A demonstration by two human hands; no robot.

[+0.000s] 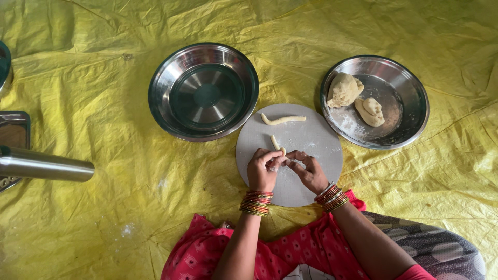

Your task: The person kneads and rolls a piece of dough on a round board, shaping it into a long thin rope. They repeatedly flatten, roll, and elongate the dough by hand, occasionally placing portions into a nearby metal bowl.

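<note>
My left hand and right hand meet fingertip to fingertip, pinched closed on the near end of a dough strip lying on the round board. A second strip lies beyond my fingers.

Head camera looks steeply down, fairly near.
</note>
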